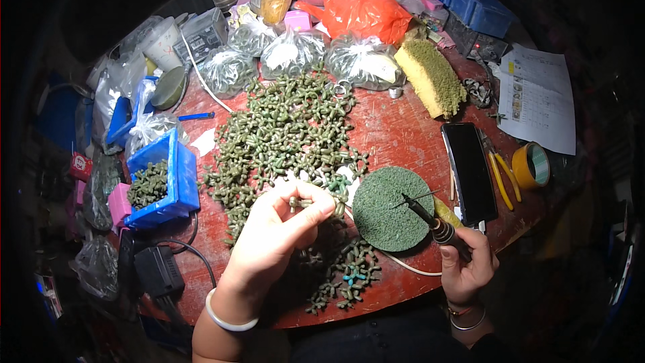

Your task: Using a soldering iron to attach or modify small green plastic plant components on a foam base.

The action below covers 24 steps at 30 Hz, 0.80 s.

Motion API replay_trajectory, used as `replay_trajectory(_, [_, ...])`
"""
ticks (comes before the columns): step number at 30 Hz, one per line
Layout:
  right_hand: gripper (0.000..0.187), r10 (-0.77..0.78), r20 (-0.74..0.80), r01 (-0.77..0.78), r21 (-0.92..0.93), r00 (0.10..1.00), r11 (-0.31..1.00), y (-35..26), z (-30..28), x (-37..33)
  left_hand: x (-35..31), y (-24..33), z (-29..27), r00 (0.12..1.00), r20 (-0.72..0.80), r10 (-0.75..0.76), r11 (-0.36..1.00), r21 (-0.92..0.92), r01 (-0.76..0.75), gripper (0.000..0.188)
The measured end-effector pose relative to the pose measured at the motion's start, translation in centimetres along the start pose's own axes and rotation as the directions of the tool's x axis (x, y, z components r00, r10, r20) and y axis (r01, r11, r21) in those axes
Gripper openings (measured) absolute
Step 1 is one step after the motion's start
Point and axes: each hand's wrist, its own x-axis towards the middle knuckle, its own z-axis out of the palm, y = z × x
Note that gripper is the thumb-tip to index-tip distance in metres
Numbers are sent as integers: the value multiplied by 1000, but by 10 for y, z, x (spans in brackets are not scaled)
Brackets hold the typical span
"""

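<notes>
- The left hand [272,238] has its fingertips pinched together on a small green piece [300,202], thumb beneath and the other fingers curled over it; the piece sits just below the centre of the picture, above the red table [396,128].
- A white bangle [225,319] circles the left wrist, at about 7 o'clock from the pinched piece.
- The right hand [469,265] is closed around the handle of a soldering iron [430,220], whose thin dark tip points toward 10 o'clock and lies over a round green pad [390,208].
- The pad lies flat on the table between the two hands, at 3 o'clock from the pinched piece and near it.
- A white cord [410,267] runs from the iron's handle along the table edge under the pad, at 6 o'clock from it.
- Thin bracelets [467,319] show on the right wrist.
- A large heap of green pieces [289,128] spreads at 12 o'clock from the left hand; a smaller cluster [342,275] lies at 5 o'clock from it, with a few teal bits among it.
- A black phone [469,171] lies at 1 o'clock from the right hand, screen dark.
- Yellow-handled pliers [500,180] and a roll of yellow tape [531,165] lie at 3 o'clock from the phone.
- A blue bin [178,175] holding green pieces stands at 9 o'clock from the heap.
- Clear bags [295,54] of small parts, a yellow-green sponge block [430,77] and an orange bag [363,10] line the far edge at 12 o'clock.
</notes>
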Motion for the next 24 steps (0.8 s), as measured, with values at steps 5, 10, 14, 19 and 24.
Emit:
replay_trajectory(5, [29,-12,-13,12,-19,1000,1000,-2,1,2,3,-4,-3,998,-51,48,993,-105,-53,5])
replay_trajectory(10, [29,-6,-5,6,-17,1000,1000,0,0,2,9,4,-9,997,-49,59,971,-228,-69,8])
replay_trajectory(14, [28,14,13,-14,-11,1000,1000,-2,-2,3,13,-1,-16,995,-66,80,973,-210,-92,10])
replay_trajectory(19, [28,-2,6,2,-3,1000,1000,-3,0,4,13,-2,-14,993,-76,87,980,-174,-99,10])
replay_trajectory(24, [28,-9,15,10,-27,1000,1000,-4,-2,5,14,-1,-6,988,-144,52,979,-185,-79,6])
